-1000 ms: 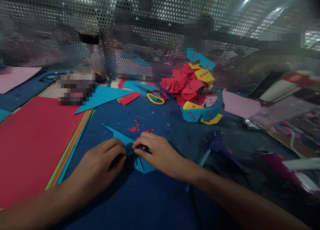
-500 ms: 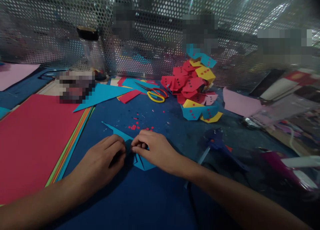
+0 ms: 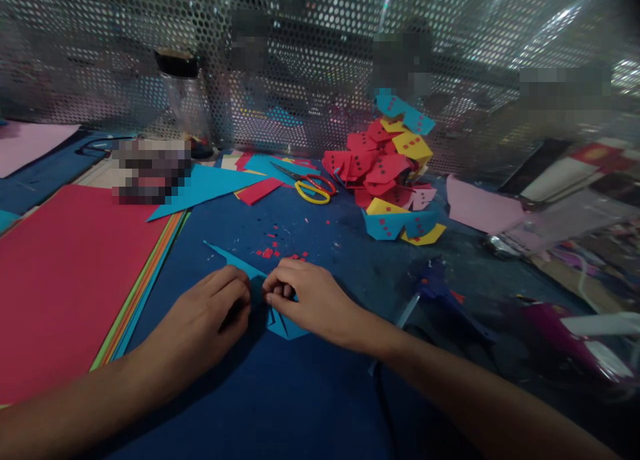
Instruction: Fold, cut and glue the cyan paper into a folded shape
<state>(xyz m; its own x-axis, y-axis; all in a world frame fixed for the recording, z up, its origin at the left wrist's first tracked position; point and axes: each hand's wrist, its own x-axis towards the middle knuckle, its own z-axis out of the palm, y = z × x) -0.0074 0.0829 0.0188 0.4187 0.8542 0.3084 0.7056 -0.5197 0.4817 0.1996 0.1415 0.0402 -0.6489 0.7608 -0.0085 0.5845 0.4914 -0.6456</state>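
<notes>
A cut and folded piece of blue paper [image 3: 291, 331] lies on the blue table surface between my hands, one narrow pointed end stretching up and left. My left hand [image 3: 207, 313] is closed at its left part, fingers curled inward; the fingertips are partly hidden. With thumb and fingers pinched, my right hand [image 3: 317, 303] grips the paper near its middle and covers part of it. Tiny red paper squares [image 3: 267, 253] are scattered just beyond my hands. Farther back, scissors [image 3: 315, 192] with red and yellow handles rest beside paper strips.
A stack of coloured sheets [image 3: 85, 267], red on top, lies at left. Dotted paper pieces [image 3: 375, 170] are heaped at the back right. A blue glue gun [image 3: 440, 293] lies near my right forearm. A lidded bottle [image 3: 187, 107] stands before a perforated metal screen [image 3: 310, 67].
Both hands keep practically the same pose on the blue paper. The view has shifted very slightly; nothing else visibly differs.
</notes>
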